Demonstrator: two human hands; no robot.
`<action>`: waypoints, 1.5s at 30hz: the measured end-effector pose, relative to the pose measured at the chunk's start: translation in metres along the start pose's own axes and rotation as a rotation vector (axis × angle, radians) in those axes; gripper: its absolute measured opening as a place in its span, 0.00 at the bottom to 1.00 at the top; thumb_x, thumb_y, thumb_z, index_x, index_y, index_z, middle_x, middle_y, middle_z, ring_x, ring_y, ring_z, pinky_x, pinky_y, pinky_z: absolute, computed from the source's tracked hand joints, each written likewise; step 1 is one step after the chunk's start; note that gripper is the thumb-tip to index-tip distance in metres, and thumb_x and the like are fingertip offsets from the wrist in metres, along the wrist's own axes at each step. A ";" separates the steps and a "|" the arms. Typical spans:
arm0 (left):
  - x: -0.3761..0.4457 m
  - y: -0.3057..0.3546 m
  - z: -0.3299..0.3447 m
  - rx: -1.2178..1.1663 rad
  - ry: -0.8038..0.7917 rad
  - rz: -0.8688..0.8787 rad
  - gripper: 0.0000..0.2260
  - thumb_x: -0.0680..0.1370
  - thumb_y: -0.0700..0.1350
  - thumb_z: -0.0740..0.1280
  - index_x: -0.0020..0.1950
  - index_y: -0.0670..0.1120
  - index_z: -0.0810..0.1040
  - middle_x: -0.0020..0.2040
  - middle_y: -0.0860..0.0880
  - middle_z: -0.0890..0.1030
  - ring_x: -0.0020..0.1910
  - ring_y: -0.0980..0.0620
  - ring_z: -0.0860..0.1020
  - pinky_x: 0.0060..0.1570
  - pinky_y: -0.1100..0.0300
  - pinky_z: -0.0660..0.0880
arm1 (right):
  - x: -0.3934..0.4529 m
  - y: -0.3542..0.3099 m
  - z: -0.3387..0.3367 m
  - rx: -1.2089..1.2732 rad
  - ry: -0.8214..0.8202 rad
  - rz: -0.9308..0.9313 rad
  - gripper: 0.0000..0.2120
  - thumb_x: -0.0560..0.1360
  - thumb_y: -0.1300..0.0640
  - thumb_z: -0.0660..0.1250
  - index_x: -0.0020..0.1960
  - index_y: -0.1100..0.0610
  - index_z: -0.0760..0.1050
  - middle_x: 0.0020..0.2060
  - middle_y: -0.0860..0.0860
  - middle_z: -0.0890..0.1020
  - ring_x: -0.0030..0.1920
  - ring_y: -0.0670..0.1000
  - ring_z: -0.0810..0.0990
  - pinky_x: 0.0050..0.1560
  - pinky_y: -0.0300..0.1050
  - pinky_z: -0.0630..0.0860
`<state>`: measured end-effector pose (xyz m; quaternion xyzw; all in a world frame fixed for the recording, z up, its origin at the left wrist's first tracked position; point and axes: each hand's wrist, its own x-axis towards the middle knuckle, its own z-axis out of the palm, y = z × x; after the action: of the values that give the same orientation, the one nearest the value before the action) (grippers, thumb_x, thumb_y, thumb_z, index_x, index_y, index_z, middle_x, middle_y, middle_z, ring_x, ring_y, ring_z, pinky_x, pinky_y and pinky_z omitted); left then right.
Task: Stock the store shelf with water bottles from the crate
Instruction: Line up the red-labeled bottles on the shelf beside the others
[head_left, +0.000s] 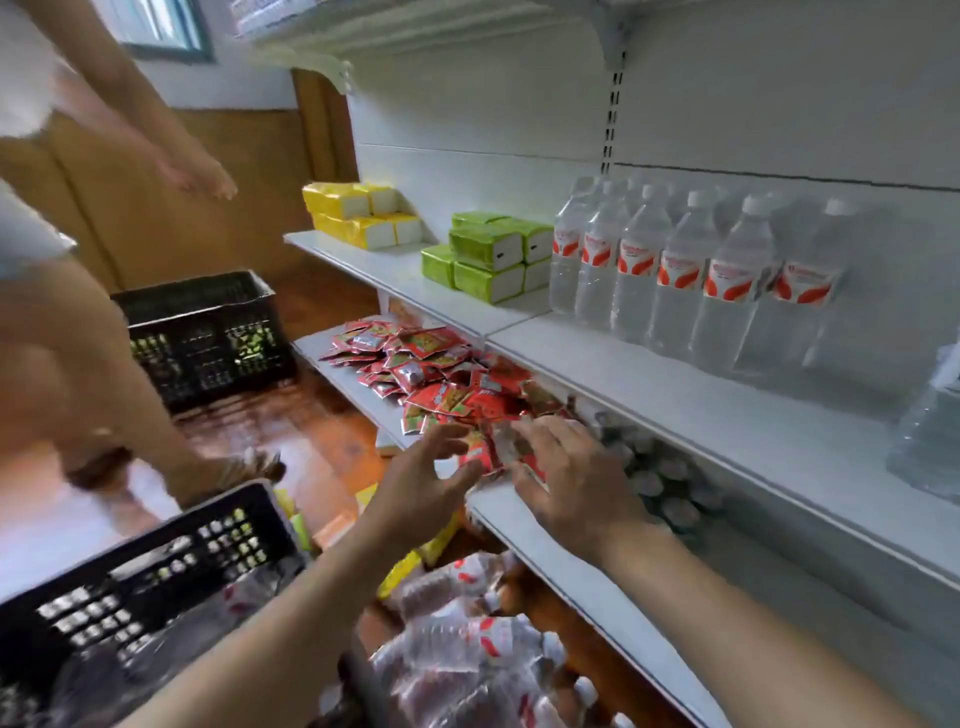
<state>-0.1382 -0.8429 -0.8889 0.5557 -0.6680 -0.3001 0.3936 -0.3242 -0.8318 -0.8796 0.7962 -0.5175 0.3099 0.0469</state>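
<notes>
Both the left hand (431, 462) and right hand (566, 483) hover with fingers spread, holding nothing, over red foil snack packets (447, 374). Clear plastic water bottles with red labels (675, 270) stand on the white metal shelf (727, 410) at two o'clock. More lie at six o'clock beside the black plastic crate (156, 566).

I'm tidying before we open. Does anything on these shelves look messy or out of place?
Yes. The red snack packets lie in a loose, tumbled heap on the lower shelf, some reaching its front edge under both hands. The water bottles above stand in a neat upright row, and the green and yellow packs are stacked.
</notes>
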 end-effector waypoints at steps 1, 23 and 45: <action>-0.014 -0.009 -0.020 0.025 0.012 -0.045 0.16 0.77 0.45 0.72 0.65 0.47 0.77 0.54 0.51 0.83 0.55 0.54 0.80 0.56 0.57 0.76 | -0.002 -0.019 0.010 0.032 -0.026 -0.034 0.20 0.75 0.47 0.60 0.58 0.58 0.79 0.51 0.55 0.82 0.51 0.60 0.80 0.50 0.54 0.81; -0.188 -0.333 -0.153 0.328 -0.128 -0.819 0.13 0.78 0.49 0.65 0.61 0.46 0.76 0.59 0.45 0.82 0.58 0.43 0.80 0.54 0.56 0.75 | -0.083 -0.247 0.336 -0.019 -0.975 -0.237 0.31 0.81 0.47 0.63 0.78 0.56 0.55 0.74 0.54 0.64 0.74 0.56 0.61 0.71 0.52 0.66; -0.192 -0.398 -0.108 0.848 -0.365 -0.677 0.20 0.76 0.44 0.67 0.67 0.45 0.68 0.65 0.47 0.73 0.72 0.42 0.61 0.50 0.51 0.75 | -0.097 -0.249 0.420 -0.232 -1.077 -0.412 0.26 0.69 0.41 0.70 0.61 0.53 0.71 0.54 0.51 0.80 0.56 0.56 0.76 0.53 0.52 0.69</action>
<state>0.1696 -0.7311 -1.2046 0.7873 -0.5718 -0.2061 -0.1037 0.0487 -0.8061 -1.2084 0.9154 -0.3333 -0.2125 -0.0766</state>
